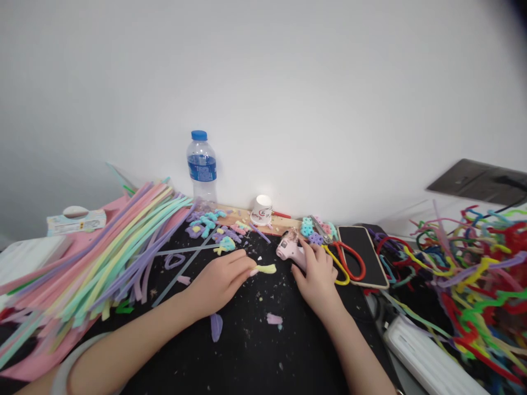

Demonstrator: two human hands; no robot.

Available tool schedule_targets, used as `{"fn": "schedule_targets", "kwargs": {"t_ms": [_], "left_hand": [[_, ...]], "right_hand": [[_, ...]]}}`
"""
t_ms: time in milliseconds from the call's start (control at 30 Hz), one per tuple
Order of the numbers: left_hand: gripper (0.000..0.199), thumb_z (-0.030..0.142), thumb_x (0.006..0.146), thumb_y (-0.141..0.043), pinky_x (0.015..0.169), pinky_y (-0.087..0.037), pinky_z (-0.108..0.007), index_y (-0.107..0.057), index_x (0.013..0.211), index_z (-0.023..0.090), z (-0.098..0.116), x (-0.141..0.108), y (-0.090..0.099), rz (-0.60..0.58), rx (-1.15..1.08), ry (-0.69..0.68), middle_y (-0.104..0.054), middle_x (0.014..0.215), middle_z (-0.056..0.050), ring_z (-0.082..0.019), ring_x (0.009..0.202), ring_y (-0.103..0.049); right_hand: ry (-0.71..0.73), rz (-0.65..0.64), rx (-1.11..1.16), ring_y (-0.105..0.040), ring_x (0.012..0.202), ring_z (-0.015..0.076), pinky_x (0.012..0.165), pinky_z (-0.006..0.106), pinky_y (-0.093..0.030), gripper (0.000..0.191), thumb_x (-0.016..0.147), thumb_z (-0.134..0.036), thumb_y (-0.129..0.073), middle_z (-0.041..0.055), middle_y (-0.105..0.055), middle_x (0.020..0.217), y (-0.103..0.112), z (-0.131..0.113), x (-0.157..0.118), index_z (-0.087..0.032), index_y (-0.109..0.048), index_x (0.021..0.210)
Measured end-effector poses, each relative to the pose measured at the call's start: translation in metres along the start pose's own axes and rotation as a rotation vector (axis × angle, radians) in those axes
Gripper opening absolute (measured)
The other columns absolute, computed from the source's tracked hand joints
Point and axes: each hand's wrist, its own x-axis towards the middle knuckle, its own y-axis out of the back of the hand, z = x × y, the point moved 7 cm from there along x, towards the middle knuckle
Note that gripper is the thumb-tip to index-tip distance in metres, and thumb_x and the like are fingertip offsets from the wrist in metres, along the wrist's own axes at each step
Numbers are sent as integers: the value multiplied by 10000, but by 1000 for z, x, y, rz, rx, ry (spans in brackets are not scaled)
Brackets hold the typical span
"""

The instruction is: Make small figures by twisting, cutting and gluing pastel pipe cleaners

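Just left of frame centre, your left hand pinches a yellow pipe-cleaner piece, its long axis pointing right toward the pink glue gun. Your right hand closes on that gun, nozzle aimed left, near the piece.

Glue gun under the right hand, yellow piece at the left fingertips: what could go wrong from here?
The right hand covers the pink glue gun, whose nozzle points toward the left hand pinching the yellow piece; those fingers could get burned or glued. Scraps on the black mat could stick to wet glue. The phone lies close by, so drips might reach it.
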Motion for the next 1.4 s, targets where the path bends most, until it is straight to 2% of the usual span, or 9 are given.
{"fn": "schedule_targets", "kwargs": {"t_ms": [67, 133, 267, 467, 633, 833, 1033, 1167, 1400], "left_hand": [[231, 218, 940, -325, 686, -383, -260, -552, 919, 185, -1, 1, 0, -5, -22, 18, -500, 799, -28, -147, 740, -489], [226, 216, 939, -330, 690, -382, -258, -553, 913, 185, -3, 1, 0, -11, -31, 32, -500, 797, -23, -145, 743, -490], [221, 218, 939, -335, 694, -379, -256, -552, 917, 187, -5, 3, -2, -32, -27, 46, -500, 803, -17, -142, 752, -492], [242, 240, 946, -319, 677, -369, -255, -555, 924, 188, -7, 2, -7, -77, 17, 25, -494, 809, -15, -140, 746, -488], [256, 237, 949, -308, 666, -371, -249, -560, 941, 192, -6, 1, -9, -103, 30, 9, -488, 810, -13, -136, 736, -491], [241, 230, 939, -333, 665, -387, -249, -571, 929, 192, -4, 2, -6, -94, 44, 3, -500, 801, -16, -136, 729, -503], [226, 242, 880, -469, 798, -420, -297, -511, 1098, 197, 0, 1, -2, -29, 25, -45, -566, 993, -60, -182, 916, -526], [169, 224, 859, -502, 793, -427, -293, -516, 1025, 198, 2, 0, -4, -44, -26, -52, -568, 972, -51, -177, 906, -528], [96, 204, 907, -422, 766, -419, -255, -516, 921, 192, 4, 1, -10, -97, -102, -66, -547, 905, -31, -141, 835, -523]], "right_hand": [[143, 57, 131, -440, 1106, 326, 870, 509, -393, 471, 779, -242, -548, 129, -482, 1216, 11, -13, 0, -227, -482, 1245], [303, 56, 296, -439, 1139, 268, 946, 447, -375, 380, 806, -203, -534, 100, -488, 1205, 21, -28, -2, -242, -528, 1184], [423, 26, 448, -467, 1120, 232, 952, 397, -392, 258, 813, -177, -569, 75, -513, 1159, 29, -45, -8, -256, -610, 1056], [445, -31, 536, -497, 1075, 216, 922, 376, -419, 218, 804, -126, -586, 69, -531, 1125, 21, -52, -12, -245, -641, 978], [404, -81, 597, -512, 1048, 208, 916, 359, -417, 162, 792, -91, -586, 64, -533, 1103, 18, -53, -12, -225, -644, 862], [358, -137, 643, -511, 1045, 201, 924, 351, -405, 176, 779, -62, -580, 59, -530, 1104, 17, -54, -10, -222, -628, 832], [361, -161, 652, -511, 1041, 197, 938, 353, -391, 184, 770, -47, -580, 58, -532, 1090, 14, -57, -12, -220, -614, 824], [368, -189, 667, -512, 1033, 194, 918, 340, -402, 182, 766, -45, -582, 58, -530, 1077, 9, -61, -17, -218, -607, 820], [370, -202, 699, -503, 1059, 175, 926, 307, -390, 197, 765, -34, -570, 45, -533, 1067, 7, -66, -20, -216, -590, 839]]}}
